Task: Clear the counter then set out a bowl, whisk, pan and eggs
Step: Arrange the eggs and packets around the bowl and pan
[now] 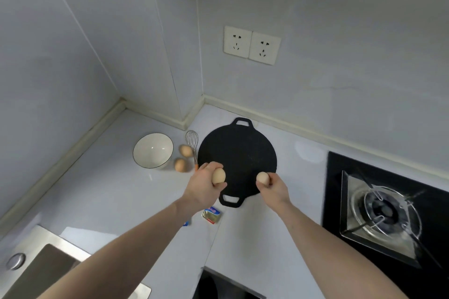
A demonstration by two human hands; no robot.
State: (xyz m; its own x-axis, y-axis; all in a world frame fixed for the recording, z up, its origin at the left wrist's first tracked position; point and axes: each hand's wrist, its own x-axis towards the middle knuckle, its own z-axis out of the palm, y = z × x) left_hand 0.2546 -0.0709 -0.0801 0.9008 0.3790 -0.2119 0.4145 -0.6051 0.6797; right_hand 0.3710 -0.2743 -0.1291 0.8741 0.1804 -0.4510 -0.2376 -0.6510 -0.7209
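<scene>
A flat black pan [239, 153] with two loop handles lies on the pale counter [102, 189]. Left of it stand a white bowl [153, 150] and a wire whisk [192, 143] with an orange handle end. Two brown eggs [186, 150] [180, 164] rest on the counter between bowl and whisk. My left hand [204, 185] grips a third egg [219, 175] above the pan's left edge. My right hand [273, 185] holds another egg [263, 177] over the pan's near part.
A foil-wrapped butter packet [211, 215] lies near the pan's front handle, partly under my left forearm. A gas hob [384, 211] sits at the right, a steel sink [36, 272] at the lower left. Two wall sockets [251, 45] are on the back wall.
</scene>
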